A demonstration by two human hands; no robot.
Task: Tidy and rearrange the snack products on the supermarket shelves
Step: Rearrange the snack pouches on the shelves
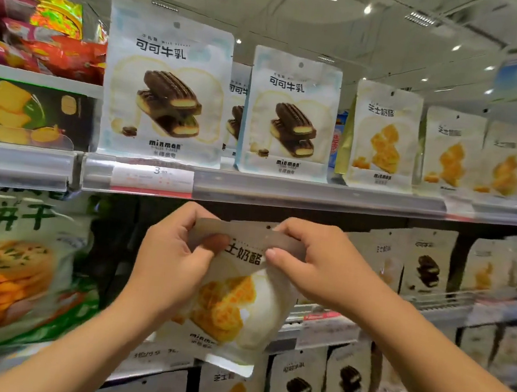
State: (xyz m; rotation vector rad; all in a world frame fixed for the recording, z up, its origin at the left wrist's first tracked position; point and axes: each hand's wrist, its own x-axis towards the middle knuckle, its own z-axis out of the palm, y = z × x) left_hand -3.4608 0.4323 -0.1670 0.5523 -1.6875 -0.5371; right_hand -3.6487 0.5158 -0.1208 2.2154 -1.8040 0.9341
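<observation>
pinching cheese biscuit pouch [231,305] top: left hand [176,251], right hand [311,260].

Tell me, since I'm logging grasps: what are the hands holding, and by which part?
Both hands, left and right, pinch the cheese biscuit pouch by its folded top edge, one at each corner.

Dark open gap [158,213] under the shelf rail [315,192], big biscuit bag [11,264] crowding its left

Held cheese biscuit pouch [239,293]: white, yellow-orange waffle-patterned biscuits, black lettering. Cocoa milk pouches [165,85]: white with pale blue edges, dark brown ridged biscuits. Price tag [153,175]: white and red.
</observation>
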